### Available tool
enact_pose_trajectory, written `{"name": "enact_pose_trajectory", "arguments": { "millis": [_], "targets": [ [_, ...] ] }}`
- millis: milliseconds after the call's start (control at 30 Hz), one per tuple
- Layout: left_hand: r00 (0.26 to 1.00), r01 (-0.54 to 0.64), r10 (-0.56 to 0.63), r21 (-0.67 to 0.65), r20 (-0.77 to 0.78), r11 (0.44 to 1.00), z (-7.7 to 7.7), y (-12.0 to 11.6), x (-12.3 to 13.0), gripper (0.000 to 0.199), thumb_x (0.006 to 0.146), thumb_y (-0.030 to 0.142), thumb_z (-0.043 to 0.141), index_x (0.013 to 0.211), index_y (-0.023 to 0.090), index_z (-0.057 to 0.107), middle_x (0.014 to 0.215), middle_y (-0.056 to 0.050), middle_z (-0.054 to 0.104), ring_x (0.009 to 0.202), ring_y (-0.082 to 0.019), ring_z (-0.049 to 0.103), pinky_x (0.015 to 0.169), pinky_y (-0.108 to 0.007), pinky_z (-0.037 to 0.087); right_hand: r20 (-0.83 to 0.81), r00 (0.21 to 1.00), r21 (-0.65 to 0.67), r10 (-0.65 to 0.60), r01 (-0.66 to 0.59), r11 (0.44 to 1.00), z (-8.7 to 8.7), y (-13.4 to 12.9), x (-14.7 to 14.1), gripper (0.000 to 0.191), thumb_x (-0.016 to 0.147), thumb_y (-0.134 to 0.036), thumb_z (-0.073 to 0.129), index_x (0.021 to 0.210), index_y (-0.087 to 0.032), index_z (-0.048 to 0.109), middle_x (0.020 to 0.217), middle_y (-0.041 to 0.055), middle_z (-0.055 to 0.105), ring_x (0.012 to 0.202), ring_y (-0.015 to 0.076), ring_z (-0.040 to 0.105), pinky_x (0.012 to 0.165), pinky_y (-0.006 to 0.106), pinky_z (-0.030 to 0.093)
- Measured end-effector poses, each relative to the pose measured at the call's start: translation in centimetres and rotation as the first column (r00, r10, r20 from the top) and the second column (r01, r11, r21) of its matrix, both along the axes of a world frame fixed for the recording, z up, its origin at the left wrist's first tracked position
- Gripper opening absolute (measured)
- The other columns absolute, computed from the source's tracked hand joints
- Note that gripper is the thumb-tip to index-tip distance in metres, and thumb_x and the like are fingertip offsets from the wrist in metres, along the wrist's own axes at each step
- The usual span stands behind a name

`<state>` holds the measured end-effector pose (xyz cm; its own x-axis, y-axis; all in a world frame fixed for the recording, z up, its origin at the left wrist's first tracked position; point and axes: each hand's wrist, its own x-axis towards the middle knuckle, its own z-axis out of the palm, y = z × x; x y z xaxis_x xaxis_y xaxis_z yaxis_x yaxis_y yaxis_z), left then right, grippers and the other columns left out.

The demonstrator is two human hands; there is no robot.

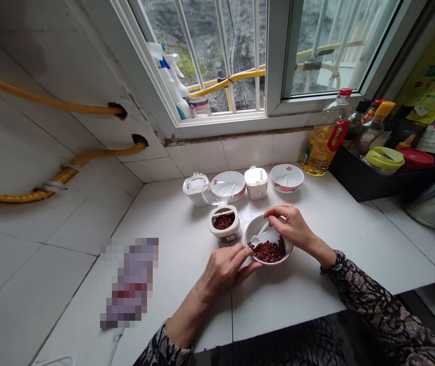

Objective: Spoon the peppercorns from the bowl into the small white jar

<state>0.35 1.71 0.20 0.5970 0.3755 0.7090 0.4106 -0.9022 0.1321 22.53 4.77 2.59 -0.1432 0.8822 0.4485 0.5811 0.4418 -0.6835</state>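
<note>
Between my hands a white bowl with a pink rim [262, 263] stands on the counter. Small dark red-brown dried grains, like Sichuan peppercorns [268, 251], lie in its near part. My right hand [288, 226] pinches the handle of a small white spoon [260, 235], whose scoop dips to the left inside of the bowl. My left hand [228, 267] grips the bowl's left rim, thumb low and fingers at the edge. Just left of the bowl a cream seasoning jar [222, 234] stands with its clear lid raised, holding similar red-brown grains.
Behind stand a lidded white jar [196, 190], a flowered bowl [228, 185], another lidded jar [256, 183] and a second flowered bowl [287, 178]. An oil bottle [318, 147] and a black condiment rack [370, 175] are at right. A blurred purplish object [131, 284] lies left.
</note>
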Motion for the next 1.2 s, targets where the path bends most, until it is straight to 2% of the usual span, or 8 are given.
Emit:
{"name": "enact_pose_trajectory", "arguments": {
  "millis": [267,433,533,667,900,1067,1133,1200],
  "targets": [
    [1.0,0.002,-0.002,-0.012,0.011,1.0,0.0,0.0,0.0,0.017,0.101,0.032,0.053,0.097,0.016,0.057,0.071,-0.001,0.064,0.053,-0.011,0.059,0.049,-0.022,0.043,-0.013,1.0,-0.006,0.012,-0.012,1.0,-0.2,-0.1,-0.3,0.021,0.083,-0.01,0.058,0.082,-0.023,0.074,0.08,0.0008,0.078,0.073,0.0174,0.067,0.088,0.039,0.05],
    [1.0,0.007,-0.007,-0.029,0.009,1.0,-0.1,0.0,0.0,0.016,0.101,0.032,0.053,0.098,0.016,0.057,0.073,-0.002,0.065,0.053,-0.011,0.059,0.049,-0.022,0.044,-0.056,0.998,-0.016,-0.002,0.001,1.0,-0.1,0.0,-0.4,0.02,0.081,-0.01,0.059,0.081,-0.023,0.075,0.075,0.0005,0.078,0.071,0.0179,0.068,0.086,0.039,0.052],
    [1.0,0.017,-0.016,-0.032,0.022,0.999,-0.1,0.0,0.0,0.015,0.1,0.031,0.054,0.099,0.016,0.057,0.073,-0.002,0.065,0.053,-0.011,0.059,0.05,-0.022,0.044,-0.138,0.99,-0.054,0.016,-0.024,0.998,0.3,-0.1,-0.4,0.021,0.082,-0.012,0.056,0.079,-0.022,0.074,0.069,0.0006,0.075,0.065,0.0167,0.069,0.076,0.034,0.055],
    [1.0,0.012,-0.012,-0.016,0.017,1.0,-0.2,0.0,0.0,0.017,0.102,0.032,0.053,0.098,0.016,0.056,0.073,-0.002,0.065,0.053,-0.011,0.058,0.05,-0.023,0.044,-0.285,0.959,-0.166,0.005,-0.055,0.985,0.8,0.0,-0.1,0.019,0.081,-0.018,0.055,0.078,-0.019,0.074,0.073,0.0021,0.075,0.06,0.0155,0.07,0.056,0.026,0.053],
    [1.0,-0.017,0.017,0.004,0.007,1.0,-0.4,0.1,0.0,0.019,0.101,0.034,0.052,0.097,0.017,0.057,0.071,-0.001,0.064,0.053,-0.012,0.059,0.05,-0.023,0.044,-0.413,0.908,-0.237,-0.069,-0.034,0.971,1.3,0.8,0.5,0.018,0.08,-0.031,0.063,0.082,-0.017,0.074,0.065,0.0025,0.072,0.062,0.0176,0.07,0.064,0.03,0.056],
    [1.0,-0.028,0.028,-0.007,-0.001,1.0,-0.6,0.0,0.0,0.02,0.101,0.035,0.052,0.097,0.017,0.058,0.073,-0.002,0.065,0.056,-0.012,0.061,0.052,-0.023,0.045,-0.451,0.892,-0.167,-0.038,-0.042,0.985,1.7,0.8,-0.9,0.022,0.082,-0.039,0.068,0.086,-0.018,0.075,0.078,0.0063,0.077,0.069,0.0201,0.072,0.065,0.032,0.057],
    [1.0,-0.028,0.028,-0.005,0.003,1.0,-0.6,0.0,0.0,0.021,0.102,0.036,0.051,0.097,0.016,0.059,0.073,-0.002,0.065,0.057,-0.012,0.061,0.052,-0.023,0.045,-0.405,0.914,-0.091,-0.011,-0.028,0.995,1.7,0.5,-1.7,0.02,0.086,-0.037,0.067,0.089,-0.02,0.075,0.084,0.007,0.078,0.074,0.021,0.072,0.068,0.034,0.057],
    [1.0,-0.024,0.024,-0.002,0.007,1.0,-0.6,0.1,0.1,0.023,0.103,0.036,0.049,0.097,0.016,0.058,0.073,-0.002,0.065,0.056,-0.013,0.061,0.052,-0.024,0.045,-0.292,0.956,0.042,0.017,-0.005,0.999,1.4,0.3,-2.3,0.016,0.089,-0.034,0.065,0.091,-0.022,0.076,0.083,0.0064,0.078,0.078,0.0215,0.071,0.077,0.038,0.056]
  ]
}}
